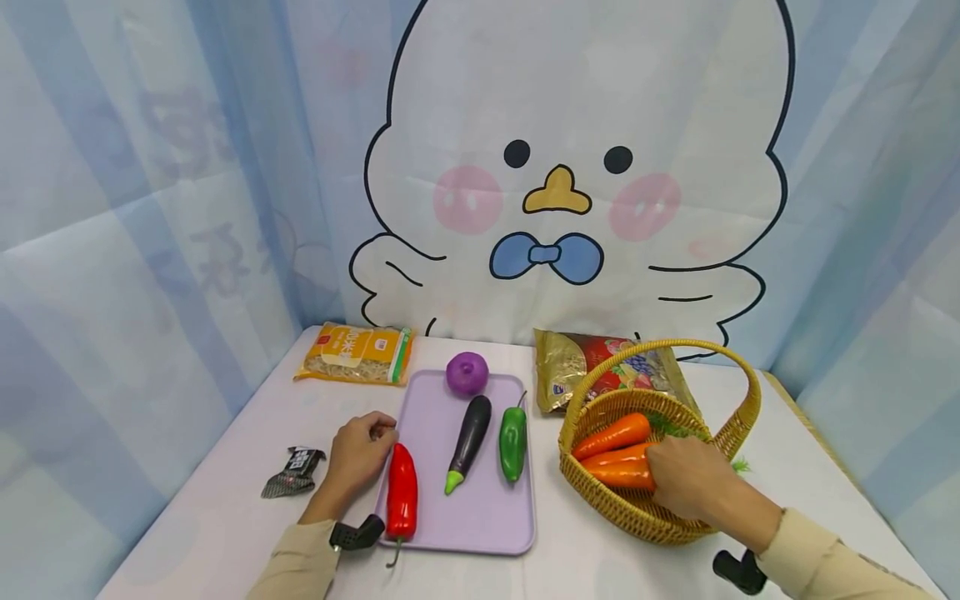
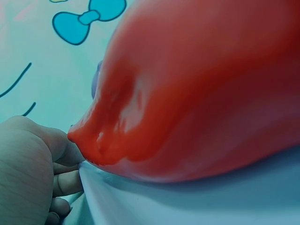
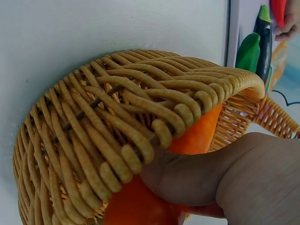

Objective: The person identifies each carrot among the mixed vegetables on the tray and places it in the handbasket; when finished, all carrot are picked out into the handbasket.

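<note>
My right hand (image 1: pixel 692 477) reaches into a wicker basket (image 1: pixel 615 521) and grips an orange carrot (image 1: pixel 622 468); its thumb lies along the carrot in the right wrist view, and the other fingertips are hidden. Another carrot (image 1: pixel 613 435) lies beside it. At the left rim of a lilac tray (image 1: pixel 468 529), my left hand (image 1: pixel 360 450) has curled fingers that seem to pinch the rim, near the tip of a red chili pepper (image 1: pixel 402 492). That pepper lies along the tray's left side, stem over the front edge. An eggplant (image 1: pixel 471 437), a green chili pepper (image 1: pixel 513 443) and a purple onion (image 1: pixel 467 374) are also on the tray.
A black wrapped packet (image 1: pixel 294 473) lies left of my left hand. Toward the back stand a yellow grain bag (image 1: pixel 356 353) and a gold-and-red bag (image 1: pixel 600 367), the latter partly behind the basket's arched handle (image 1: pixel 678 343). A printed curtain closes the back.
</note>
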`<state>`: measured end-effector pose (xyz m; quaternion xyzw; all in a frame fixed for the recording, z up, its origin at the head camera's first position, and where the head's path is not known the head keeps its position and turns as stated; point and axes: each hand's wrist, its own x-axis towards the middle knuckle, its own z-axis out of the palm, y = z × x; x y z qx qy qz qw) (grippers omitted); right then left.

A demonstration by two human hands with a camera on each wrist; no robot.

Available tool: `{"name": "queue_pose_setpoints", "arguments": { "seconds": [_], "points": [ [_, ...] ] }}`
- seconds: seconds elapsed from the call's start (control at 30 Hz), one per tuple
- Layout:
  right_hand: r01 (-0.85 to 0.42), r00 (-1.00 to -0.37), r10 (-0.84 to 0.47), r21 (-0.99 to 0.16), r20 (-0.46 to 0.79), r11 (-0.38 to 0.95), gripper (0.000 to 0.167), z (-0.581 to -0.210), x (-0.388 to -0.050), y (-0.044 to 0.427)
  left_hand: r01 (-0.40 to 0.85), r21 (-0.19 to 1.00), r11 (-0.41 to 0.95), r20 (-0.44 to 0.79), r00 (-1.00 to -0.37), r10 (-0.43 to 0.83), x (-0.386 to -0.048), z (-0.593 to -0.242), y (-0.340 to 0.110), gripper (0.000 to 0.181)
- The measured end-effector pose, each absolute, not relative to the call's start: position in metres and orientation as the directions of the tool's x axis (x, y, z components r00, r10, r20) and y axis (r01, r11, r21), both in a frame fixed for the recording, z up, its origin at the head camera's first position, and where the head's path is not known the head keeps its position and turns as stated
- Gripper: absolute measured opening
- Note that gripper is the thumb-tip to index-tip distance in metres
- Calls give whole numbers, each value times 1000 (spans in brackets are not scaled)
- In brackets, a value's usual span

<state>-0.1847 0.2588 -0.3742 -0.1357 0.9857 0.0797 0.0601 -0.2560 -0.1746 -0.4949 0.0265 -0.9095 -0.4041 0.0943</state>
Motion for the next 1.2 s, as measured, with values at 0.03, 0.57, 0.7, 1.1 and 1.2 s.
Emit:
{"name": "queue_pose_setpoints", "arguments": {
  "seconds": [0.03, 0.57, 0.7, 1.1, 1.2],
  "points": [
    [-277, -956, -257, 137, -144, 951, 24, -374, -185, 259, 28, 740, 672, 150, -981, -124, -256, -495, -174, 20],
    [-235, -943, -237, -36, -232, 971, 39, -391, -199, 272, 25, 740, 672, 140, -983, -118, -256, -494, -175, 20],
    [-222, -938, -246, -122, -243, 967, 42, -395, -201, 279, 26, 740, 673, 140, -983, -117, -256, -493, -175, 21],
    [-202, -926, -288, -325, -243, 924, 54, -398, -204, 298, 20, 742, 670, 144, -981, -130, -255, -496, -176, 21],
    [-196, -926, -294, -366, -236, 910, 57, -398, -204, 306, 15, 742, 670, 137, -982, -130, -255, -495, -175, 21]
  ]
}}
